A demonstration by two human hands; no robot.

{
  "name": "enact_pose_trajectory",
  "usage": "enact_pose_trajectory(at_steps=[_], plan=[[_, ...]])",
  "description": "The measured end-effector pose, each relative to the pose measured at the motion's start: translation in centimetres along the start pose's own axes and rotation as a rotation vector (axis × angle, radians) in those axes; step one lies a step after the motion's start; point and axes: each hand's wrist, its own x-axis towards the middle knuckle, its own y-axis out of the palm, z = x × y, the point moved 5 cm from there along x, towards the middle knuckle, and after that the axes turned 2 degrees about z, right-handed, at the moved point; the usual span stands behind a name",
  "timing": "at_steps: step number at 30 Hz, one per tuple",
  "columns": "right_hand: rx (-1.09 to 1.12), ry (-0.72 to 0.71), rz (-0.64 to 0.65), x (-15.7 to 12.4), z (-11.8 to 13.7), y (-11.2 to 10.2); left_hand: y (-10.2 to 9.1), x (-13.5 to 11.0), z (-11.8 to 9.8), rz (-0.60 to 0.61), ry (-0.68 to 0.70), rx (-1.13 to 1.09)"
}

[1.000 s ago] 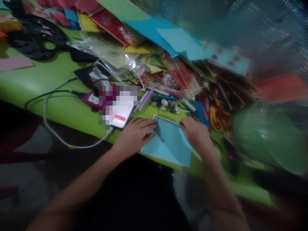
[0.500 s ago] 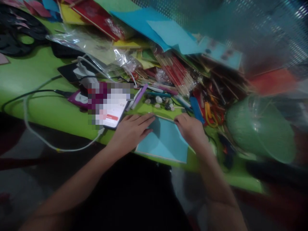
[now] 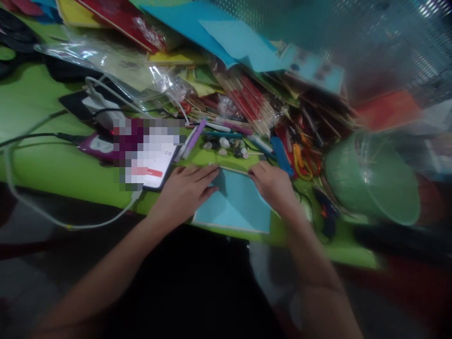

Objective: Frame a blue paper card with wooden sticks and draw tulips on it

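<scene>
Our left hand (image 3: 187, 187), in the head view, lies with fingers outstretched at the far left corner of the light-blue sheet (image 3: 235, 202); our right hand (image 3: 271, 183) curls at its far right corner, whether pinching we cannot tell. The sheet lies on the green table (image 3: 52, 172), right of the phone (image 3: 153, 162).

"What did the sheet (image 3: 240, 202) look like?"

"Light blue, plain and 4-sided, with 1 thin, pale strip (image 3: 233, 170) along its far edge and a pale border along the near edge."

"And how did it lie?"

"Flat on the green table (image 3: 353, 252), slightly askew, close to the rim. The left hand (image 3: 189, 188) covered its far left corner, the right hand (image 3: 273, 181) its far right, and shadow darkened part of it."
</scene>
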Motion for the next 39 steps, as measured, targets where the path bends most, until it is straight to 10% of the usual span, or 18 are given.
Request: enact_pose_trajectory(at_steps=[16,39], plan=[[0.344,0.206,-0.399,-6.3,-4.7,-2.5,0.3,-0.1,0.5,0.023,-0.008,-0.038],[0.246,0.179,-0.128,-8.1,-3.3,2.1,0.2,-0.1,0.6,0.045,-0.017,-0.028]])
